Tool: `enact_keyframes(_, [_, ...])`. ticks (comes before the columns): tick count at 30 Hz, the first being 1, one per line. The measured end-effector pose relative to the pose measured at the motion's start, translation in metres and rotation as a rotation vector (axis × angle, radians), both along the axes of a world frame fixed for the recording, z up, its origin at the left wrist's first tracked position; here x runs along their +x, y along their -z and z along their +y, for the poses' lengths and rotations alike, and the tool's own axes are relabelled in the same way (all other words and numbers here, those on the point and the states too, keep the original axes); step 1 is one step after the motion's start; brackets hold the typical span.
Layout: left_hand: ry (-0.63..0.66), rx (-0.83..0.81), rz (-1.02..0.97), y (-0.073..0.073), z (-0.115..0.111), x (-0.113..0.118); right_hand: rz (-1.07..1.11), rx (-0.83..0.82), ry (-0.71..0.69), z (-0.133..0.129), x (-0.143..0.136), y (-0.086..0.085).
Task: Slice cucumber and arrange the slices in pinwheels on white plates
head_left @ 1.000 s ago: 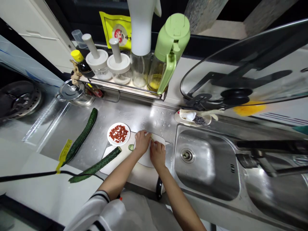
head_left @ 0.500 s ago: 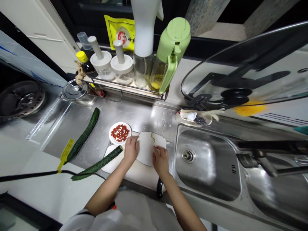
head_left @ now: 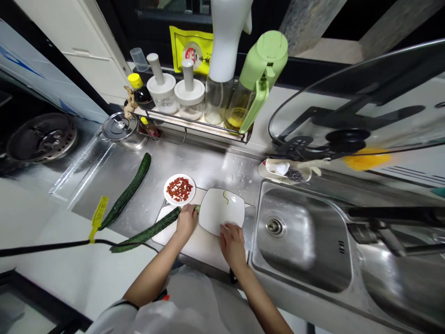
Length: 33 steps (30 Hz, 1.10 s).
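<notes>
My left hand is closed round a small green cucumber piece, whose end shows between the fingers and the square white plate. A curled green peel strip lies on that plate. My right hand has its fingers bent at the plate's near right edge; whether they pinch it is unclear. Under the plate is a pale cutting board. A long cut cucumber rests with its end on the board, beside my left hand. The round white plate bears red pieces.
Another cucumber lies on the steel counter to the left. At the right is the sink. A rack with jars and bottles stands behind; the knife handle is mostly hidden by my right wrist.
My left hand has left the square plate's left edge and closed round the cucumber piece. The square plate lies a little further from my left hand. The camera view has shifted slightly.
</notes>
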<state>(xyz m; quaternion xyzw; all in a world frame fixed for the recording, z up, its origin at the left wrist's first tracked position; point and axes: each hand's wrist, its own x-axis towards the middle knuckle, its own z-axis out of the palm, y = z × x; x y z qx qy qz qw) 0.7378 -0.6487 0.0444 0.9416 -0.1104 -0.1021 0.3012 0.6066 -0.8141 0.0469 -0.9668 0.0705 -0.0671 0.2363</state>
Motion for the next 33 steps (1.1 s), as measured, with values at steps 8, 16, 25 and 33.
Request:
enact_keyframes(8, [-0.028, 0.060, 0.055, -0.005, 0.000, 0.002, -0.011, -0.001, 0.012, 0.002, -0.001, -0.001])
enact_keyframes(16, [-0.011, 0.034, 0.041, -0.001, 0.001, 0.004, 0.017, 0.004, 0.004, 0.005, -0.001, -0.002])
enact_keyframes(25, [0.000, 0.002, -0.015, 0.002, 0.000, 0.004, 0.019, 0.014, 0.003, 0.006, -0.003, -0.001])
enact_keyframes(33, [-0.034, 0.001, -0.001, 0.002, -0.001, 0.010, -0.013, 0.045, 0.007, 0.005, -0.002, -0.002])
